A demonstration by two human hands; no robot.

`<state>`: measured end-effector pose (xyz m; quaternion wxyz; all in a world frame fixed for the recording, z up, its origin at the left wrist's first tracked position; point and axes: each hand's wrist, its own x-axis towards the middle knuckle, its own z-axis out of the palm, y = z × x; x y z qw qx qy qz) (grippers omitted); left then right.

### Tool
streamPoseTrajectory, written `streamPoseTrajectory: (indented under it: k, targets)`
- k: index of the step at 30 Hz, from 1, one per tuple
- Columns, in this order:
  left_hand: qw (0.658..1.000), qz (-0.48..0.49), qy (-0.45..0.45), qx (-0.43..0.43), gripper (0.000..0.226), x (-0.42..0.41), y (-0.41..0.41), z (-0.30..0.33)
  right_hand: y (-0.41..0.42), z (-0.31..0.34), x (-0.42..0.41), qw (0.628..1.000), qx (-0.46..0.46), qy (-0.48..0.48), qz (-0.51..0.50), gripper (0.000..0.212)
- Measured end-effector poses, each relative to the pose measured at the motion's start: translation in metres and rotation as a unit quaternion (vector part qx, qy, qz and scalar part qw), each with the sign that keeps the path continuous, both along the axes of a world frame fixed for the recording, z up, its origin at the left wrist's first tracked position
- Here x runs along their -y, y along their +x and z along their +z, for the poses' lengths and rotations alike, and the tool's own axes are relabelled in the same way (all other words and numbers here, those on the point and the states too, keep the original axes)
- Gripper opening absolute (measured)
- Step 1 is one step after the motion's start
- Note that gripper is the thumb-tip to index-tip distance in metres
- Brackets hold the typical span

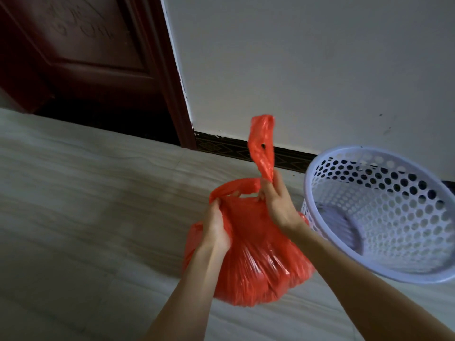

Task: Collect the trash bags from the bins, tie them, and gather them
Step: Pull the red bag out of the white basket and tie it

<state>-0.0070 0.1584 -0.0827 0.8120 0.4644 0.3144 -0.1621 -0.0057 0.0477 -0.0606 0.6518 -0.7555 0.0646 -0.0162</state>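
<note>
A full red plastic trash bag sits on the pale floor in the middle of the view. My left hand pinches the bag's left handle loop at its top left. My right hand grips the other handle, a red strip that stands up above my fingers toward the wall. The two handles cross between my hands. A white perforated bin stands just right of the bag, tilted toward me, with no bag inside it.
A white wall with a dark patterned skirting board runs behind the bag and bin. A dark red wooden door and its frame stand at the upper left. Pale tiled floor spreads to the left.
</note>
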Motion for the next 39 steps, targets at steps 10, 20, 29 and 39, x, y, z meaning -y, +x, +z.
streamPoseTrajectory:
  k: [10,20,29,39]
  targets:
    - [0.754,-0.165,0.528,0.354,0.041,0.005,-0.026,-0.019,-0.001,-0.012,0.0,0.946,0.006,-0.311,0.088,0.028]
    - [0.669,-0.241,0.501,0.493,0.031,-0.014,-0.03,-0.011,-0.006,0.001,0.007,0.894,-0.079,-0.418,0.142,0.035]
    - [0.661,-0.201,0.551,0.468,0.025,-0.007,-0.03,-0.008,-0.012,0.013,0.033,0.921,-0.087,-0.249,0.286,0.033]
    - [0.645,-0.363,0.544,0.396,0.041,-0.013,-0.021,0.018,-0.01,0.016,0.028,0.98,-0.029,-0.109,0.162,0.04]
